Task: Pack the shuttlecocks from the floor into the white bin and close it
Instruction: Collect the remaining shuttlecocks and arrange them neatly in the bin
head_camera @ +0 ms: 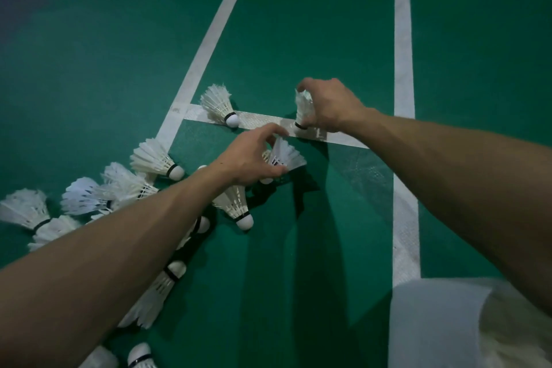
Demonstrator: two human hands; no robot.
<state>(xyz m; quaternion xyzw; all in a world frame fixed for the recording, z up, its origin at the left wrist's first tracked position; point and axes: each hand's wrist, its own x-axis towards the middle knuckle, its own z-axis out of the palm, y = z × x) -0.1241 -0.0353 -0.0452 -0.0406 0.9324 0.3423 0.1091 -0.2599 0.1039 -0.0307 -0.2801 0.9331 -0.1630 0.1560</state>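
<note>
**Both hands on shuttlecocks**

My right hand (331, 104) was curled around one shuttlecock (303, 106), which stood cork down on the white court line (260, 118). My left hand (251, 155) pinched a second shuttlecock (286, 155) at its feathers, just beside that line. More shuttlecocks (155, 158) lay on the green floor (298, 39) at the left, some under my forearm.

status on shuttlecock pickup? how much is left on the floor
Done: nothing visibly packed. In hand: the right hand grips the line shuttlecock on the white line; the left hand holds the near shuttlecock. Left: roughly ten loose shuttlecocks lie on the green floor, mostly lower left. The white shape at lower right may be the bin; contents and lid not visible, so closing is pending.
</note>
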